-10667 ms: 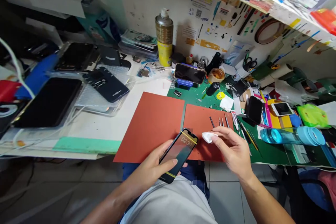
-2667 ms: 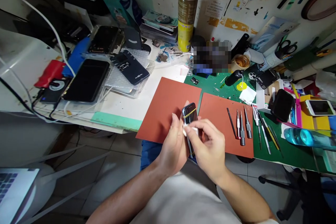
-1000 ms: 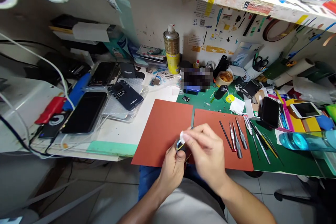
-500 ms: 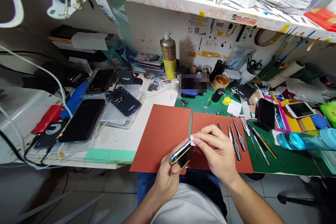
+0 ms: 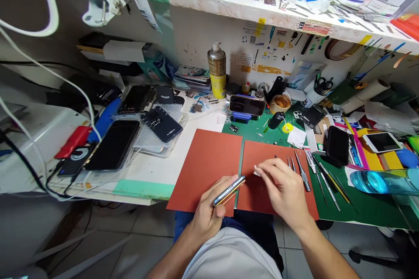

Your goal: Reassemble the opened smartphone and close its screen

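Observation:
My left hand point(image 5: 209, 211) is wrapped round a phone point(image 5: 229, 191), held tilted with its edge upward over the gap between two reddish-brown mats. Between the thumb and fingers of my right hand point(image 5: 286, 189) is a small white piece point(image 5: 257, 171), which may be tissue. That hand hovers over the right mat point(image 5: 255, 200), apart from the phone. The left mat point(image 5: 204, 157) lies flat beside it. Several screwdrivers and slim metal tools point(image 5: 303, 172) rest on the right mat, just beyond my right hand.
Phones and phone parts point(image 5: 113, 144) fill the left side. At the back stand a spray can point(image 5: 217, 72) and a propped phone point(image 5: 247, 105). A blue bottle point(image 5: 382, 182) lies on the right. A cluttered shelf point(image 5: 209, 2) overhangs the table.
My right hand has moved right, away from the phone, with the white piece in its fingers. The phone has turned slightly in my left hand. The camera view has shifted a little.

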Available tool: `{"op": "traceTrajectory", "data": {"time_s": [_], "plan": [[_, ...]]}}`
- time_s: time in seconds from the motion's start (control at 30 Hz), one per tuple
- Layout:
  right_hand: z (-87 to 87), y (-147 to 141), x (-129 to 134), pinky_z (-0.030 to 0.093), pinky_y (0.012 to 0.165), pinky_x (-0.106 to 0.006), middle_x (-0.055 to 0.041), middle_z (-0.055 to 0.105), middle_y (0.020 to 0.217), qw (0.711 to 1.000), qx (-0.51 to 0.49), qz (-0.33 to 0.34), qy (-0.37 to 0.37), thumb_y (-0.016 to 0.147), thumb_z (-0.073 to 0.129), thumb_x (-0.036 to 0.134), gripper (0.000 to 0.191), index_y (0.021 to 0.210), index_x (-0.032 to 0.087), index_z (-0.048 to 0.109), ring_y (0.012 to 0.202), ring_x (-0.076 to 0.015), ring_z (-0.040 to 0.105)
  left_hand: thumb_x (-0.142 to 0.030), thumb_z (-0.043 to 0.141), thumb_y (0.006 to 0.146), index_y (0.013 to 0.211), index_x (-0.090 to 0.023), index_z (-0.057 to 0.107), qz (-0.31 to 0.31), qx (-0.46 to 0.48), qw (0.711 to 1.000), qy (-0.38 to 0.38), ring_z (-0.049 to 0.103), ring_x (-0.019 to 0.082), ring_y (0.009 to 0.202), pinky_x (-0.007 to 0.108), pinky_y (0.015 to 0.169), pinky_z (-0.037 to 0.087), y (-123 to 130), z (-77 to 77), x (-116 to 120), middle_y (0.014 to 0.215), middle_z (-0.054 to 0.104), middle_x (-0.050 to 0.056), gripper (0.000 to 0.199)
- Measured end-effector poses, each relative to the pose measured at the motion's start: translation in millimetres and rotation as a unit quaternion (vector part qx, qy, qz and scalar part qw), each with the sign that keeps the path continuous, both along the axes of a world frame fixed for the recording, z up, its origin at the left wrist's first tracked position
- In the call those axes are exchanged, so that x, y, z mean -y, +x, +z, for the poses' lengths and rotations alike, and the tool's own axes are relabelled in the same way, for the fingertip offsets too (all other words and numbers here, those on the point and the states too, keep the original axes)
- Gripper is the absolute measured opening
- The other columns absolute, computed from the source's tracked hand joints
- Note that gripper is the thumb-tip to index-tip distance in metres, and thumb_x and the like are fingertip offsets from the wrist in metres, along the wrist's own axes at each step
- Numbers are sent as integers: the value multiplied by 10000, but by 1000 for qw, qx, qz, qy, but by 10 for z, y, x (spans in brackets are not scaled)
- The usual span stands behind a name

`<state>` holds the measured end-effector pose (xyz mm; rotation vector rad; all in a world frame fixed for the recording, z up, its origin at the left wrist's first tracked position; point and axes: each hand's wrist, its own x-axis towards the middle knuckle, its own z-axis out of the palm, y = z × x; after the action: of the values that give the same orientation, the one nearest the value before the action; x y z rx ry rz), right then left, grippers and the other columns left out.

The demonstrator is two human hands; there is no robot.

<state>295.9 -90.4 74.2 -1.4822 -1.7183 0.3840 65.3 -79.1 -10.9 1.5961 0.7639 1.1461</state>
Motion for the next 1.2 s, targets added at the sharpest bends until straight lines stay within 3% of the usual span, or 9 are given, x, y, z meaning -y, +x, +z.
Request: {"op": "traceTrajectory", "data": {"time_s": [0.1,0.17,0.23,0.33,0.4,0.5,0.67,0.83,1.2], "plan": [[-196,279,47,591,761,-403,-106,775,1018,994,82,-14,-68,1077,563,198,230,1108,203,791,895,-260,734,-737,495,1000,1447,-175,727,-13,2,1000,3,766,370,1225,478,1076,626,-22,19,-25,1298,801,215,755],[-181,320,98,600,880,-475,-133,791,1139,994,85,-33,-66,1076,581,242,227,1168,213,786,1056,-313,732,-736,486,1005,1426,-189,743,-31,3,999,7,778,357,1175,479,1034,642,-21,18,-44,1277,806,206,736],[-78,237,144,597,949,-493,-126,790,1184,998,28,-6,-60,1072,624,285,223,1233,235,770,1115,-307,717,-731,477,1011,1401,-200,759,-45,7,999,17,777,337,1140,466,997,649,-12,3,-64,1256,807,197,717],[79,7,171,623,857,-409,-88,791,1088,991,-80,85,-68,1047,694,284,240,1275,252,761,979,-244,730,-705,493,1024,1382,-224,765,-53,19,998,39,772,301,1099,426,948,654,2,-34,-94,1217,806,172,658],[113,-117,166,625,779,-358,-78,784,1028,984,-121,107,-69,1041,701,245,208,1229,244,789,902,-217,736,-677,505,1038,1374,-238,760,-53,27,997,49,776,281,1076,407,931,656,6,-48,-105,1189,807,155,609],[85,-202,155,624,753,-321,-74,774,984,982,-146,104,-61,1048,669,173,189,1147,235,818,870,-197,745,-625,507,1070,1370,-244,736,-38,33,997,51,783,273,1095,412,947,657,5,-11,-84,1200,806,143,536],[43,-246,180,616,716,-295,-69,761,963,985,-143,91,-32,1029,677,109,203,1138,220,807,835,-181,736,-347,508,1141,1439,-250,662,34,25,999,32,740,269,1262,430,1071,612,-20,199,35,1342,771,132,349],[57,-299,211,615,673,-299,-75,748,958,987,-138,82,-28,1030,659,99,224,1142,224,807,809,-185,730,-240,490,1134,1328,-238,748,76,23,996,30,785,252,1162,396,1011,644,-26,351,75,1221,826,101,323],[72,-317,227,619,708,-309,-79,735,976,988,-124,95,-12,1024,644,59,254,1170,216,779,830,-188,726,-192,518,1110,1270,-232,778,81,56,995,17,775,291,1165,491,1042,634,-24,238,96,1177,828,108,308]]}}
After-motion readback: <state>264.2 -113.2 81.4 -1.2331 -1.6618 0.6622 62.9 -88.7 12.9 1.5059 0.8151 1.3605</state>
